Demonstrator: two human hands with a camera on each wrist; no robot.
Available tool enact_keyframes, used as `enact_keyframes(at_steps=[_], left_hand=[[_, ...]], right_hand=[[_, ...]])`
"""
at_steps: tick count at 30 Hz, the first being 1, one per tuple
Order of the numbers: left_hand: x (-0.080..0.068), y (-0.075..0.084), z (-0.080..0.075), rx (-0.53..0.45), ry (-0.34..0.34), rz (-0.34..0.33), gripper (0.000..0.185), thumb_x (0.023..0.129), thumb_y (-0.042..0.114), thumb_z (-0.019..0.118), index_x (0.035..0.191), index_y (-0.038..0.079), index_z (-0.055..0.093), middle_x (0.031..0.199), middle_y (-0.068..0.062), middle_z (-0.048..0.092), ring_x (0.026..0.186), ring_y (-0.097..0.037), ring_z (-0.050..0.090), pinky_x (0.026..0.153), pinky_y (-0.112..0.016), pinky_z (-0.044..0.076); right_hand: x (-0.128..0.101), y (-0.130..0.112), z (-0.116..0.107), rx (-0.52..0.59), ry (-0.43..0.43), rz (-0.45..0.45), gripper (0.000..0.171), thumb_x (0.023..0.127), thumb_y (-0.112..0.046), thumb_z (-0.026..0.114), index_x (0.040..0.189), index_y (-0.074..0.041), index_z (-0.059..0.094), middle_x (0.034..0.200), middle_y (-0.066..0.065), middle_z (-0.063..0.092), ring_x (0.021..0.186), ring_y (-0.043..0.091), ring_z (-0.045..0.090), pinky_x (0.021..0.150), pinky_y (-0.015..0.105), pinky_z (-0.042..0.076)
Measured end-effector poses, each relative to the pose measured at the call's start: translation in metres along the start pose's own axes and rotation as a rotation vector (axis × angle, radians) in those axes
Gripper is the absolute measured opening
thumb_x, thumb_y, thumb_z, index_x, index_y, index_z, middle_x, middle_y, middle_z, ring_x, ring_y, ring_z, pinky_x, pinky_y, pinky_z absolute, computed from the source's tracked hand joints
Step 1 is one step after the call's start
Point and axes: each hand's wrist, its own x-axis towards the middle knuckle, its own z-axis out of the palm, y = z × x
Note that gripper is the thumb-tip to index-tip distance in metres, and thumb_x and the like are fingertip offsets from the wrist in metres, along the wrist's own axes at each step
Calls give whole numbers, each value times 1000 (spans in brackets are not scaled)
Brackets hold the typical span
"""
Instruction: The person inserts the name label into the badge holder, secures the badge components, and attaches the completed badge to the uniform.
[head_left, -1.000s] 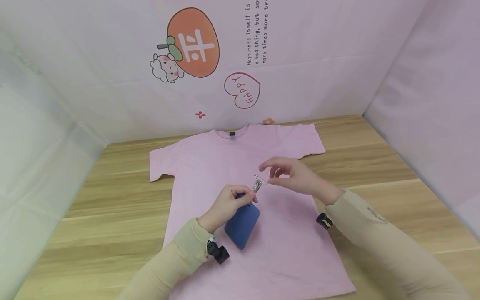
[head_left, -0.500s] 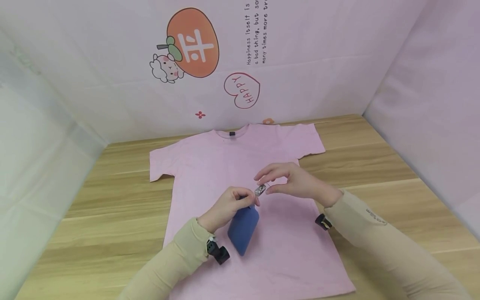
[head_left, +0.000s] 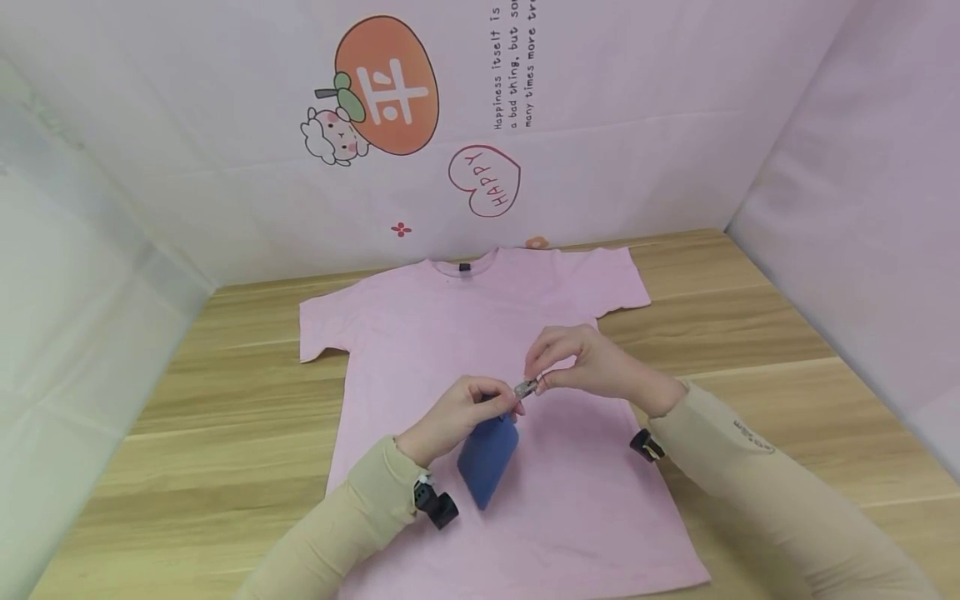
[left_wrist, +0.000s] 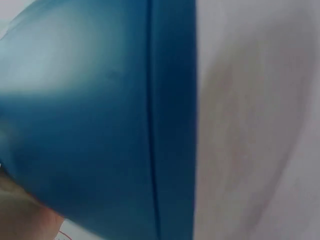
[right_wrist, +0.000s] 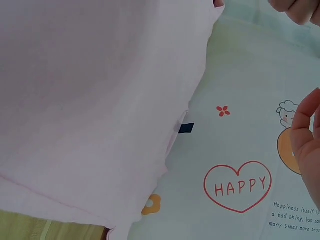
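Observation:
A pink T-shirt [head_left: 465, 325] lies flat on the wooden table, collar toward the back wall. Above its middle my left hand [head_left: 457, 412] grips the top of a blue card holder [head_left: 487, 462], which hangs tilted just over the shirt. My right hand [head_left: 581, 362] pinches the small metal clip [head_left: 525, 387] at the holder's top end, close to my left fingertips. The left wrist view is filled by the blue holder [left_wrist: 100, 120] against pale cloth. In the right wrist view the shirt [right_wrist: 90, 100] with its dark collar tag [right_wrist: 186, 128] shows, and my fingers [right_wrist: 305, 130] at the right edge.
The wooden table [head_left: 750, 333] is boxed in by pale walls on three sides. The back wall carries stickers: an orange fruit [head_left: 386, 83] and a "HAPPY" heart [head_left: 483, 179]. Bare wood lies left and right of the shirt.
My right hand has come down and toward my left hand, bringing the metal clip lower and closing its fingers on it. The blue holder has shifted slightly.

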Motion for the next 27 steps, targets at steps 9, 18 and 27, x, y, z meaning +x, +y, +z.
enact_keyframes(at_steps=[9, 18, 27], left_hand=[[0, -2, 2, 22, -49, 70, 30, 95, 12, 53, 111, -13, 59, 118, -31, 57, 116, -20, 54, 96, -30, 43], [-6, 4, -3, 17, 59, -18, 34, 97, 16, 50, 124, -6, 55, 125, -21, 59, 113, -21, 57, 100, -32, 46], [-11, 18, -3, 96, 268, 80, 29, 99, 13, 46, 118, -6, 57, 112, -22, 65, 105, -27, 63, 92, -29, 51]], right_hand=[[4, -1, 0, 59, 54, -112, 12, 69, 5, 75, 80, 0, 74, 77, 7, 67, 76, 6, 57, 63, 20, 45], [10, -14, 1, -39, 62, 12, 6, 77, -5, 74, 80, 0, 74, 76, 9, 69, 75, 4, 60, 67, 19, 48], [18, -23, 3, -136, 150, 411, 13, 81, -5, 73, 92, 1, 74, 83, 9, 73, 68, 5, 57, 60, 20, 49]])
